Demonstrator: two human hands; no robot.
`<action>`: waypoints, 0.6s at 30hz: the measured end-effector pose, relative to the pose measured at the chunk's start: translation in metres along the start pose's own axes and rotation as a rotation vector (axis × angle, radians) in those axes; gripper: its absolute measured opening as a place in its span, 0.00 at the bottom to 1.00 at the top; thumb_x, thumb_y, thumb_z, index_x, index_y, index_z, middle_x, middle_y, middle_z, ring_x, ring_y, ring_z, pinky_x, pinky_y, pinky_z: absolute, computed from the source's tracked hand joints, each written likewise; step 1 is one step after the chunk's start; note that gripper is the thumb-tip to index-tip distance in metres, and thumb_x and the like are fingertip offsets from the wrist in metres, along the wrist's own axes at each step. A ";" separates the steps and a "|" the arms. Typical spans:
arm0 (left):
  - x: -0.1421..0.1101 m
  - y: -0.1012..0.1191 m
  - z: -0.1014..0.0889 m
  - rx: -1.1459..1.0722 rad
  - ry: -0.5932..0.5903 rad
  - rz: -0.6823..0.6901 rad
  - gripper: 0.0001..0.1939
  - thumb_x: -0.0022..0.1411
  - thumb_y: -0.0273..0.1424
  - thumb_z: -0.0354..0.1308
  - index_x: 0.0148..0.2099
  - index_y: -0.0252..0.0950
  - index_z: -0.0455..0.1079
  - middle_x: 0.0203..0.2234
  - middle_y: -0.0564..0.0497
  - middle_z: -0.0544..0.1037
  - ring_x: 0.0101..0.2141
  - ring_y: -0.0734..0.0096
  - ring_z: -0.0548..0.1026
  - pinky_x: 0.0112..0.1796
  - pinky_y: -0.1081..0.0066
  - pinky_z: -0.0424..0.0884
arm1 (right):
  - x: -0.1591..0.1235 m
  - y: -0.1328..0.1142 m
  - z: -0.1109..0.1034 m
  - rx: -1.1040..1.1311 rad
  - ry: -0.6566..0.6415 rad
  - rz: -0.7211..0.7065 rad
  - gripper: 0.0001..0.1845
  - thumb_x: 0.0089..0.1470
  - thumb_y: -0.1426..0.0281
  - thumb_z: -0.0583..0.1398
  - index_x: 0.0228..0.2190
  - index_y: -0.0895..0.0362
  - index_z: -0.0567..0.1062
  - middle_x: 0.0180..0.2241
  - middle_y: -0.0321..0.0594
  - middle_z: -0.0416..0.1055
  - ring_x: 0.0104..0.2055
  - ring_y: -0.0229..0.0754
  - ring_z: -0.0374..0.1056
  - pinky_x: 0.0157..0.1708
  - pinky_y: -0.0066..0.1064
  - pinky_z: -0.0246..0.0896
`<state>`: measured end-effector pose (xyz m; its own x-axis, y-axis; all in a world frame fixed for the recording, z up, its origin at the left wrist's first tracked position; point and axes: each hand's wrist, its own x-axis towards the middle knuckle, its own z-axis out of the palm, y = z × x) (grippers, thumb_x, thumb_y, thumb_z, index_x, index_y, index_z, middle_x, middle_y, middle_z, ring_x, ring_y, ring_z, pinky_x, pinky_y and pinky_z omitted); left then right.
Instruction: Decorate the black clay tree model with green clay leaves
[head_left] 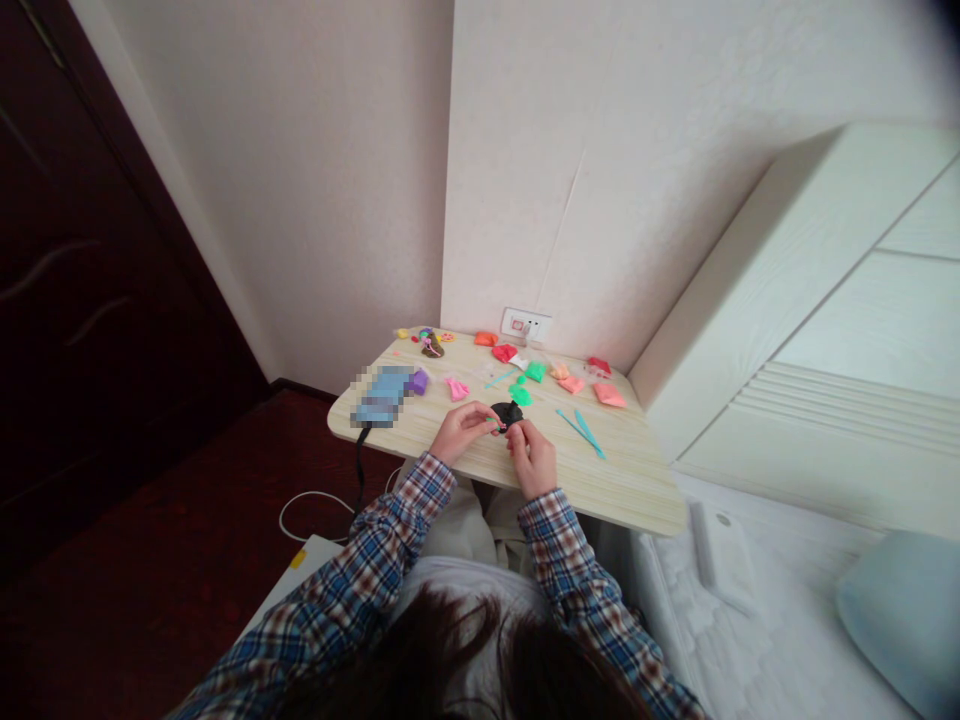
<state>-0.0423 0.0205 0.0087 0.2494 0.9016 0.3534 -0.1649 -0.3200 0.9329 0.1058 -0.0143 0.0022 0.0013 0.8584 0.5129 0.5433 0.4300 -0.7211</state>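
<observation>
Near the front edge of the table, my left hand [463, 430] is closed in a pinch, with a small green piece showing at its fingertips. Close beside it, my right hand [532, 455] has its fingers curled together; what they hold, if anything, is hidden. A black, roundish thing [511, 411] lies just beyond the fingertips, partly covered by them. Behind it is a flat lump of bright green modelling clay [520, 396]. Two turquoise modelling tools [589, 434] lie to the right of my right hand.
Along the back of the wooden table [637, 490] lie several coloured clay packs, including an orange one [486, 339] and a green one [535, 372]. A brown lump [433, 346] stands at back left. A blurred blue phone-like object [384, 396] with a black strap lies left.
</observation>
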 end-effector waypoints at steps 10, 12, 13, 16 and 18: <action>0.002 -0.005 0.003 0.127 0.010 0.008 0.13 0.47 0.33 0.66 0.35 0.32 0.70 0.30 0.50 0.76 0.33 0.71 0.74 0.37 0.71 0.70 | 0.001 -0.002 0.001 0.017 0.048 0.022 0.15 0.58 0.58 0.49 0.32 0.56 0.66 0.27 0.39 0.70 0.27 0.38 0.65 0.29 0.29 0.60; 0.001 -0.005 0.005 0.160 0.004 0.009 0.12 0.47 0.33 0.66 0.33 0.32 0.69 0.27 0.52 0.74 0.30 0.73 0.73 0.34 0.72 0.69 | 0.002 -0.001 0.002 -0.009 0.019 0.026 0.16 0.57 0.57 0.51 0.28 0.56 0.67 0.24 0.37 0.69 0.26 0.38 0.64 0.27 0.29 0.57; 0.000 -0.004 0.005 0.178 -0.005 0.011 0.11 0.48 0.32 0.65 0.32 0.32 0.70 0.26 0.52 0.74 0.30 0.73 0.73 0.34 0.72 0.69 | 0.002 -0.001 0.002 -0.024 0.003 0.028 0.17 0.56 0.56 0.51 0.26 0.56 0.67 0.22 0.36 0.67 0.24 0.37 0.63 0.26 0.28 0.56; 0.000 -0.002 0.006 0.229 -0.030 0.027 0.07 0.49 0.30 0.64 0.31 0.32 0.72 0.27 0.51 0.75 0.32 0.72 0.72 0.35 0.73 0.68 | 0.003 -0.001 0.003 -0.062 -0.032 0.026 0.19 0.56 0.56 0.51 0.22 0.55 0.67 0.18 0.33 0.64 0.22 0.36 0.59 0.25 0.28 0.52; 0.000 0.000 0.005 0.248 -0.035 0.036 0.06 0.49 0.29 0.64 0.31 0.33 0.73 0.30 0.50 0.75 0.33 0.70 0.72 0.34 0.73 0.68 | 0.003 0.000 0.003 -0.077 -0.042 0.021 0.19 0.57 0.57 0.51 0.22 0.55 0.67 0.18 0.33 0.63 0.22 0.36 0.58 0.25 0.28 0.50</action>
<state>-0.0376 0.0188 0.0084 0.2812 0.8792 0.3845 0.0642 -0.4170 0.9066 0.1032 -0.0109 0.0029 -0.0210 0.8784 0.4774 0.6065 0.3908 -0.6924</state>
